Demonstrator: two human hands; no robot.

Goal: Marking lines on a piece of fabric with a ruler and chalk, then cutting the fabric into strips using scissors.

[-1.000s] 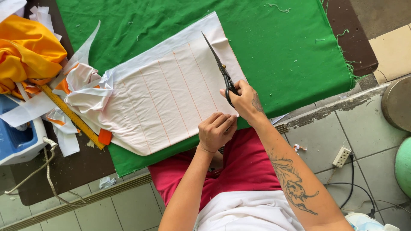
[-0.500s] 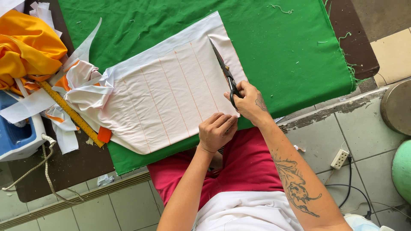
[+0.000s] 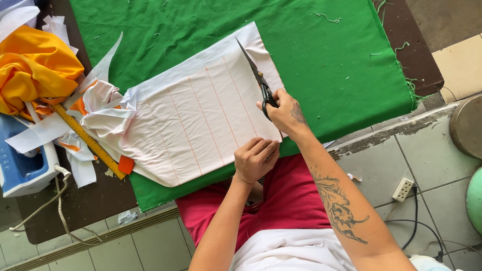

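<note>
Your right hand (image 3: 285, 113) is closed around the black handles of the scissors (image 3: 256, 76), fingers through the loops. The long, thin, dark blades lie shut or nearly so, pointing away from you across the white fabric (image 3: 196, 120); how far they part is hard to make out. That fabric is a smooth, flat, roughly rectangular panel ruled with thin, evenly spaced orange lines, and the scissors run along its right-hand part, close to its right edge.

Your left hand (image 3: 255, 159) is curled into a loose fist, knuckles pressing down on the near corner of the white fabric, holding nothing else; its fingertips are tucked under and out of sight.

The white fabric lies on a green cloth (image 3: 321, 65), a matte weave speckled with loose thread scraps and frayed along its right edge. To the left of the white fabric its own end bunches into crumpled folds, and a yellow ruler (image 3: 88, 140) slants just beside them, its upper end hidden under strips of white. Farther left sits a soft, rumpled heap of orange cloth (image 3: 35, 70), and below that a blue and white iron (image 3: 20, 165), cut off by the frame edge, with a pale cord trailing off. Right of the white fabric, well apart, a white power strip (image 3: 402, 189) rests on grey floor tiles.
</note>
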